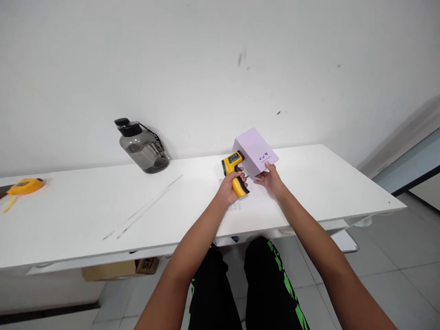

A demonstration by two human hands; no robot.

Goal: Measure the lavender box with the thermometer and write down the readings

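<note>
My left hand [229, 187] is wrapped round the grip of a yellow and black infrared thermometer gun [233, 160], its small dark display facing up. Right beside it is a lilac box [256, 149] with small dark bird-like marks and print near its front edge. My right hand [272, 181] grips the lower right corner of that box, thumb on the top and fingers underneath. The box looks tilted. A paper sheet with faint print [235, 206] lies below my left hand, partly covered by it.
A grey see-through water bottle [144, 149] with a black cap leans by the wall at the left. A yellow tape measure [25, 186] lies at the far left of the white table [137, 197]. Below the table is a cardboard box [113, 270].
</note>
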